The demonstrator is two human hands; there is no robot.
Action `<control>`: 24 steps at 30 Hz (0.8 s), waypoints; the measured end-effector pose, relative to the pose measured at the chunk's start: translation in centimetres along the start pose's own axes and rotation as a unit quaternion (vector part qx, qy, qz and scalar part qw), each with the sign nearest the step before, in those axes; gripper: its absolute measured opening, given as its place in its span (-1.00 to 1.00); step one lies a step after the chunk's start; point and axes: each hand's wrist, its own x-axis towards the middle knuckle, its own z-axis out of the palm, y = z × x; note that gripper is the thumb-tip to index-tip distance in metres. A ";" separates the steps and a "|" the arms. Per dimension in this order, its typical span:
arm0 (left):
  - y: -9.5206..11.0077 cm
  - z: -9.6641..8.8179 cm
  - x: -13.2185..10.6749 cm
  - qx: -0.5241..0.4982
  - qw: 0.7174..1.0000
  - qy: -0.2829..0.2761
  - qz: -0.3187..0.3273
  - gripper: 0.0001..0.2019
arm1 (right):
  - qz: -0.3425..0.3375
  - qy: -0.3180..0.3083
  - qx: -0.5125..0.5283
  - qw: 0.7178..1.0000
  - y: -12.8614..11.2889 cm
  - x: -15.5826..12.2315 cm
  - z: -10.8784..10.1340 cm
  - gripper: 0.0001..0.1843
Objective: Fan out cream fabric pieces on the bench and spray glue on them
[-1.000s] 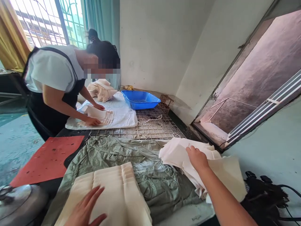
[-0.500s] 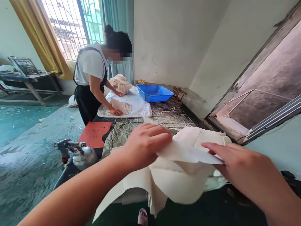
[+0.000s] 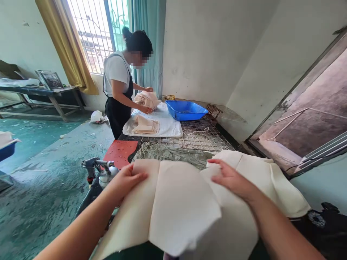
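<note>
A wide cream-coloured sheet [image 3: 181,195], creased lengthwise, is spread in front of me; whether it is paper or cloth I cannot tell. My left hand [image 3: 127,182] is closed on its upper left edge, thumb on top. On the right, my right hand [image 3: 230,178] pinches the sheet's upper right part between thumb and fingers, slightly blurred. More cream sheets [image 3: 255,177] lie in a layered pile just beyond and right of that hand. A crumpled grey-green cloth [image 3: 168,151] lies behind the held sheet.
A spray gun [image 3: 94,168] with a metal cup stands left of my left hand, near a red board [image 3: 120,150]. Farther back are a blue basin [image 3: 185,110], a wire-mesh surface [image 3: 202,135] and a white cloth [image 3: 169,126]. A co-worker [image 3: 119,79] handles a cream bundle [image 3: 146,99].
My hands have moved apart, and the sheet bunched between them is now spread flatter. The co-worker's hands have moved from the folded pieces to the bundle. The view has shifted left.
</note>
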 end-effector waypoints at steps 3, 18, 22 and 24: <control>-6.8 -1.2 4.1 0.070 0.996 0.001 -0.055 -0.61 | 0.045 -0.034 -0.118 0.991 5.0 5.2 3.0 -0.32; -20.3 -3.0 8.3 0.350 0.931 0.102 -0.026 -0.42 | 0.045 -0.018 -0.184 0.982 17.6 12.3 8.1 -0.90; -19.9 -2.6 8.5 0.377 0.921 0.079 -0.049 -0.46 | 0.065 -0.030 -0.183 0.980 18.2 12.7 8.0 -0.86; -19.5 -2.2 8.4 0.406 0.908 0.081 -0.067 -0.47 | 0.070 -0.034 -0.192 0.978 18.3 12.6 8.1 -0.85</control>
